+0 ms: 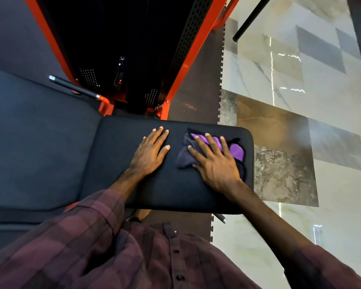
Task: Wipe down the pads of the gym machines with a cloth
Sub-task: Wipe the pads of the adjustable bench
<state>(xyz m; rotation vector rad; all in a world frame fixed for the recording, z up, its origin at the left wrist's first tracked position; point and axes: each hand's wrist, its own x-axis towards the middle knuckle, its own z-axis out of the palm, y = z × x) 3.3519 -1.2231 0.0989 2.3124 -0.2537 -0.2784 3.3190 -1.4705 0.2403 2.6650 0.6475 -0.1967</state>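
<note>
Plaid sleeve (88, 236) aside, my right hand (215, 161) lies flat, fingers spread, pressing the purple cloth (237, 152) onto the black seat pad (175, 184) near its right end. My left hand (149, 151) rests open and empty just beside it, bracing. I'd keep the palm flat and sweep in overlapping strokes toward the red frame (188, 65).

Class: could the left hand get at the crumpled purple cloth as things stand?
Probably yes: the left hand lies flat beside the crumpled purple cloth, bare black seat pad between; only the right hand covers it.
</note>
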